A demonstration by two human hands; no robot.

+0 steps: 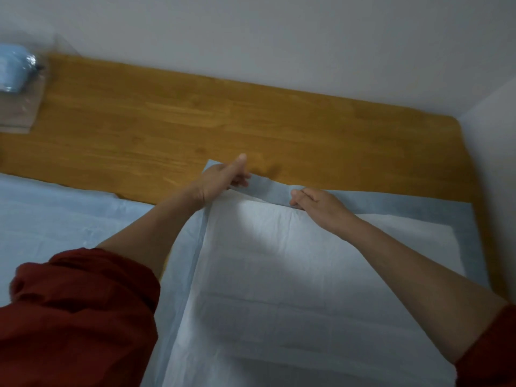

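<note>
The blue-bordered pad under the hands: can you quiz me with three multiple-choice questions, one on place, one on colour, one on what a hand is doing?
1. Where do the left hand and right hand hold the pad? A) its far edge B) its near edge C) its middle
2. What colour is the pad's border? A) red B) blue C) green
3. How does the left hand meet the pad? A) hovers clear B) lies flat C) grips its edge
Answers: 1 A, both hands sit on the edge farthest from the person; 2 B, a blue strip frames the white middle; 3 C, its fingers curl under the lifted edge.
</note>
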